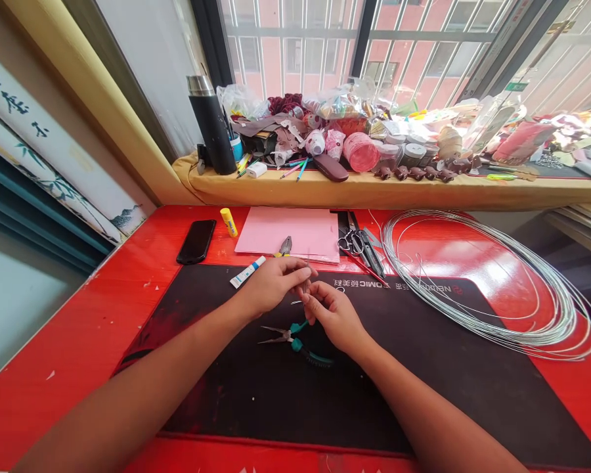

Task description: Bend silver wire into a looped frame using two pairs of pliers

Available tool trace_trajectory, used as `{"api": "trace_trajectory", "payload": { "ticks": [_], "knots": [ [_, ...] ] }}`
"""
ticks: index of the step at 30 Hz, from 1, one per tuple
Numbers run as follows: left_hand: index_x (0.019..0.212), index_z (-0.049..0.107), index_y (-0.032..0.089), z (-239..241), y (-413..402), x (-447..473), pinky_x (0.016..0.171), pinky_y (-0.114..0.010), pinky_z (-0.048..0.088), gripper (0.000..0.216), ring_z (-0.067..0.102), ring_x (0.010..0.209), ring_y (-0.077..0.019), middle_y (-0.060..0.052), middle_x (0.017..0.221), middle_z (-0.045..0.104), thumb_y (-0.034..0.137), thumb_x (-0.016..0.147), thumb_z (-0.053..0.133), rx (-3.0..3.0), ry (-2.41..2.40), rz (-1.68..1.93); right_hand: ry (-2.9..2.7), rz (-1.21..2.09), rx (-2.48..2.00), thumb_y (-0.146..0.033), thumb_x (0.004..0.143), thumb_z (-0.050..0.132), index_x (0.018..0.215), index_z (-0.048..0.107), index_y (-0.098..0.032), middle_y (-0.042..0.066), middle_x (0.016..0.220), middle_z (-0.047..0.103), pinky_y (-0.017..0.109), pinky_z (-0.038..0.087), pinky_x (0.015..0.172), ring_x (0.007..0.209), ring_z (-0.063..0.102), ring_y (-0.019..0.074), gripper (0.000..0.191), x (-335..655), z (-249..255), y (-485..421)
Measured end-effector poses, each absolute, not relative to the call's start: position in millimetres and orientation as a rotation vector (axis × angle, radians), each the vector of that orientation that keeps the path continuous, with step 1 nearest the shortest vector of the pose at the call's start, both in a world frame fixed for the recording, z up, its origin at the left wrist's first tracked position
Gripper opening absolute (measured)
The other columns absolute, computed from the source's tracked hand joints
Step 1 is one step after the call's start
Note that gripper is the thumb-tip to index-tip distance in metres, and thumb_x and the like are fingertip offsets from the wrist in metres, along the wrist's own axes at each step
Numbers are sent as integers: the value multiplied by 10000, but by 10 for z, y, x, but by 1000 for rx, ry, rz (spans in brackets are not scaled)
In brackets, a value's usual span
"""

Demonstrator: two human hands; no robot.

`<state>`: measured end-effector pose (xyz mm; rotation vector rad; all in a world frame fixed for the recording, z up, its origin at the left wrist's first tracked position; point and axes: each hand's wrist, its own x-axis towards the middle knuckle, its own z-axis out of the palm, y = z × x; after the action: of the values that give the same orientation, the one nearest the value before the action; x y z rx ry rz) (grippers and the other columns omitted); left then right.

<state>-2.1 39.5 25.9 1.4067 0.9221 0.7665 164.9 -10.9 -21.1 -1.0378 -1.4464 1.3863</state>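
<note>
My left hand and my right hand meet above the black desk mat, fingers pinched together. Between their fingertips is a thin silvery piece of wire, mostly covered by the fingers. Just below, needle-nose pliers with green and black handles lie on the mat, jaws apart and pointing left. A white and blue glue tube lies left of my left hand. Behind the hands, a second pair of pliers rests at the edge of the pink paper.
A large coil of silvery wire spreads over the mat's right side and the red table. Scissors and a utility knife lie behind. A phone and yellow glue stick sit left. The sill holds a black thermos and craft supplies.
</note>
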Motion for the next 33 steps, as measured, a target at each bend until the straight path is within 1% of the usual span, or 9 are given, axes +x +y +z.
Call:
{"api": "trace_trajectory", "payload": {
  "ticks": [5, 7, 12, 16, 17, 20, 24, 28, 33],
  "knots": [
    [746, 720, 172, 559, 615, -27, 635, -267, 468, 248, 613, 619, -158, -11, 630, 663, 397, 849, 702, 1634, 850, 499, -1402, 1408, -967, -451, 958, 601, 869, 568, -209, -46, 628, 539, 264, 404, 578, 543, 478, 132, 260, 1651, -237, -110],
    [832, 749, 176, 608, 478, -203, 618, -269, 462, 256, 644, 644, -172, -31, 709, 711, 426, 859, 703, 1587, 885, 436, -1470, 1406, -985, -439, 950, 612, 875, 588, -204, -48, 620, 537, 254, 392, 569, 540, 473, 128, 247, 1649, -233, -128],
    [992, 784, 190, 396, -348, -680, 625, -279, 497, 366, 655, 644, -180, -54, 768, 740, 491, 784, 797, 963, 1191, 662, -1793, 1310, -997, -290, 936, 624, 843, 678, -194, -12, 740, 640, 243, 412, 657, 687, 562, 142, 144, 1602, -161, -230],
    [1110, 784, 219, 157, -851, -779, 667, -287, 528, 415, 674, 778, -198, -117, 1100, 764, 458, 773, 822, 675, 1308, 866, -1801, 1316, -990, -287, 936, 622, 849, 690, -193, -7, 761, 652, 243, 418, 661, 706, 562, 147, 145, 1569, -147, -264],
    [1132, 780, 232, 125, -889, -759, 638, -279, 518, 430, 664, 761, -190, -115, 1126, 757, 452, 765, 827, 669, 1305, 911, -1762, 1326, -998, -307, 944, 618, 850, 683, -192, -6, 761, 646, 245, 423, 665, 707, 561, 146, 163, 1566, -156, -263],
    [1167, 772, 237, 97, -791, -641, 613, -263, 492, 465, 638, 722, -170, -103, 1076, 749, 419, 746, 849, 793, 1234, 927, -1612, 1418, -1017, -412, 951, 616, 842, 645, -193, -25, 698, 572, 242, 403, 595, 614, 504, 128, 246, 1558, -186, -253],
    [1117, 780, 205, 144, -387, -486, 595, -254, 463, 414, 618, 689, -155, -88, 982, 741, 438, 777, 826, 1018, 1120, 955, -1472, 1459, -1026, -497, 923, 637, 849, 619, -192, -51, 623, 497, 245, 359, 542, 536, 437, 113, 314, 1547, -189, -228],
    [991, 798, 175, 130, -59, -398, 601, -261, 452, 356, 603, 659, -157, -50, 781, 704, 497, 848, 749, 1226, 1077, 977, -1463, 1433, -1062, -504, 907, 649, 837, 631, -189, -53, 588, 496, 247, 358, 547, 534, 434, 115, 322, 1560, -168, -201],
    [938, 794, 184, -15, 65, -363, 618, -263, 459, 305, 601, 641, -150, -18, 709, 677, 475, 891, 714, 1335, 1089, 1034, -1440, 1466, -1082, -480, 899, 669, 834, 637, -185, -54, 588, 502, 252, 358, 558, 537, 442, 117, 304, 1595, -188, -176]
  ]
}}
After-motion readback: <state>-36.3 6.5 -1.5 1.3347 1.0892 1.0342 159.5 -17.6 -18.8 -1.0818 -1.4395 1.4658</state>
